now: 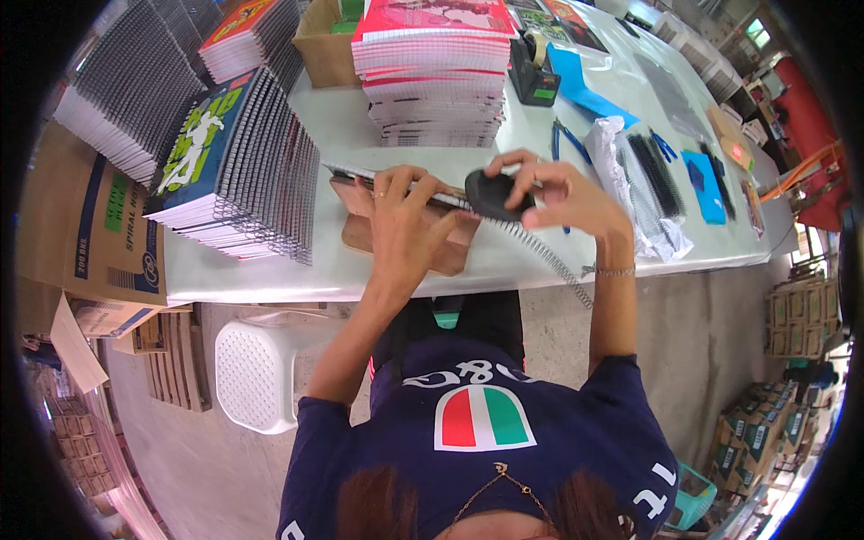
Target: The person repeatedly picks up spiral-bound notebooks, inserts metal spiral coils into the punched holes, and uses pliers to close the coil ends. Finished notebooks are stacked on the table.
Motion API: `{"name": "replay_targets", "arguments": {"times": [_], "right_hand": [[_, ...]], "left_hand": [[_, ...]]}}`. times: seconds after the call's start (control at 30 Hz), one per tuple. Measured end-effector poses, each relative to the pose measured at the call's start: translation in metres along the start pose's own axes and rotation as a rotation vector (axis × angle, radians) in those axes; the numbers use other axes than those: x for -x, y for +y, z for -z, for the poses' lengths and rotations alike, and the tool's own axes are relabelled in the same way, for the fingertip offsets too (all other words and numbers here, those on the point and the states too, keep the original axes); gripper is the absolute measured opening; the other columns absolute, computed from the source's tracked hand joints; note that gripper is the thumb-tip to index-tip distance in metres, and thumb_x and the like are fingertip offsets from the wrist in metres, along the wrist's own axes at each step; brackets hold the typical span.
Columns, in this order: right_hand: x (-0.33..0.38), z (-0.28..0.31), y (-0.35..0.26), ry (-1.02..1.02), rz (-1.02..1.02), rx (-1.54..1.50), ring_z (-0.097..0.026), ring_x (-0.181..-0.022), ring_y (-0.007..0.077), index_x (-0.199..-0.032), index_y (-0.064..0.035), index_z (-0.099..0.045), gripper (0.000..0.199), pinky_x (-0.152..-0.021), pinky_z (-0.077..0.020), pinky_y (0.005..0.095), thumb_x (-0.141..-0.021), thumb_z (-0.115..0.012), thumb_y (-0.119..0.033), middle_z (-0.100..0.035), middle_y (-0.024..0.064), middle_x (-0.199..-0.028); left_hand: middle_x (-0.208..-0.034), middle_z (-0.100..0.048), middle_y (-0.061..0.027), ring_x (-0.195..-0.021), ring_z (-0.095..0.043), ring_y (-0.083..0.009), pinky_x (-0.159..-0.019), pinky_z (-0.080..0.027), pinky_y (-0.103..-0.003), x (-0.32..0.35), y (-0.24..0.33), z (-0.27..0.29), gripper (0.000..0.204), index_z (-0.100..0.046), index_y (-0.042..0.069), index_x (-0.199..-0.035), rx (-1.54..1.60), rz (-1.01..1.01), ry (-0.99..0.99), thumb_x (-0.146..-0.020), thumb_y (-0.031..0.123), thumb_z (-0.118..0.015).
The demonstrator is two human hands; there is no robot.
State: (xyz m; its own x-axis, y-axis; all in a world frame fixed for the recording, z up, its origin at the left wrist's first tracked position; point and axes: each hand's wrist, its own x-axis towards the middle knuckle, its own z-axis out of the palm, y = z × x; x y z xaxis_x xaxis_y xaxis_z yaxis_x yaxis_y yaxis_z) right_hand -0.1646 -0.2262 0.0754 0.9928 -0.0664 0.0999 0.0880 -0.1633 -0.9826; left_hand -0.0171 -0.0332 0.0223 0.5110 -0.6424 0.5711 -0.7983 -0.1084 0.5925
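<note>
My left hand (402, 211) is closed over the top of a notebook (353, 171) seen edge-on. The notebook rests in a small brown wooden stand (453, 247) at the table's near edge. In my right hand (576, 196), with bent fingers, is a black rounded tool (489, 193) at the right end of the notebook. A loose spiral wire coil (549, 256) runs from beside the tool down past the table edge toward my right wrist. My left fingers hide much of the notebook, and the tool covers where the coil meets it.
Stacked spiral notebooks (261, 162) stand left, beside a cardboard box (90, 211). A tall pink-covered stack (436, 81) stands ahead. A tape dispenser (537, 76), blue-handled pliers (569, 139) and black coils in plastic (655, 175) lie right. A white stool (256, 378) is below left.
</note>
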Motion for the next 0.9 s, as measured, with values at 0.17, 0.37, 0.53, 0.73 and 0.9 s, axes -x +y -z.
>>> {"name": "replay_targets", "arguments": {"times": [0.17, 0.37, 0.53, 0.73, 0.9], "right_hand": [[-0.009, -0.01, 0.009, 0.214, -0.187, 0.281, -0.058, -0.106, 0.0208, -0.092, -0.0021, -0.07, 0.032, -0.09, -0.0463, 0.0325, -0.077, -0.083, -0.027, -0.056, 0.0115, -0.126], [0.001, -0.002, 0.009, 0.014, 0.103, -0.09, -0.058, -0.1, 0.0163, -0.092, -0.0023, -0.07, 0.031, -0.088, -0.0459, 0.0294, -0.081, -0.079, -0.03, -0.059, 0.0103, -0.117], [-0.012, -0.004, 0.013, 0.212, -0.178, 0.325, -0.056, -0.106, 0.0167, -0.092, -0.0013, -0.069, 0.033, -0.091, -0.0453, 0.031, -0.083, -0.078, -0.031, -0.061, 0.0095, -0.12], [-0.01, 0.001, 0.004, -0.04, -0.087, 0.114, -0.055, -0.104, 0.0133, -0.096, -0.0002, -0.067, 0.027, -0.091, -0.0442, 0.0299, -0.083, -0.077, -0.021, -0.061, 0.0084, -0.116], [-0.01, 0.003, 0.017, -0.008, -0.012, -0.056, -0.057, -0.097, 0.0113, -0.095, -0.001, -0.068, 0.021, -0.087, -0.0444, 0.0283, -0.085, -0.076, -0.018, -0.063, 0.0027, -0.101]], "left_hand": [[-0.101, -0.056, -0.0067, -0.106, -0.048, -0.0296, -0.098, -0.035, -0.045, 0.003, 0.004, 0.003, 0.032, -0.069, 0.009, -0.089, 0.06, -0.003, 0.004, -0.063, 0.02, -0.084], [-0.101, -0.056, -0.0062, -0.105, -0.048, -0.0291, -0.096, -0.033, -0.049, 0.005, -0.004, 0.0, 0.032, -0.069, 0.01, -0.089, 0.042, -0.035, 0.02, -0.064, 0.021, -0.084], [-0.1, -0.057, -0.0043, -0.105, -0.049, -0.0279, -0.096, -0.029, -0.052, 0.002, 0.002, 0.003, 0.033, -0.067, 0.01, -0.09, -0.062, -0.047, 0.01, -0.066, 0.027, -0.083], [-0.095, -0.06, -0.0005, -0.105, -0.053, -0.0233, -0.101, -0.023, -0.053, 0.002, 0.002, 0.004, 0.033, -0.068, 0.014, -0.091, -0.119, -0.027, 0.036, -0.065, 0.028, -0.082], [-0.095, -0.062, 0.0004, -0.103, -0.055, -0.0221, -0.098, -0.024, -0.049, -0.001, -0.004, 0.007, 0.035, -0.068, 0.015, -0.093, -0.085, -0.008, -0.008, -0.065, 0.03, -0.083]]}}
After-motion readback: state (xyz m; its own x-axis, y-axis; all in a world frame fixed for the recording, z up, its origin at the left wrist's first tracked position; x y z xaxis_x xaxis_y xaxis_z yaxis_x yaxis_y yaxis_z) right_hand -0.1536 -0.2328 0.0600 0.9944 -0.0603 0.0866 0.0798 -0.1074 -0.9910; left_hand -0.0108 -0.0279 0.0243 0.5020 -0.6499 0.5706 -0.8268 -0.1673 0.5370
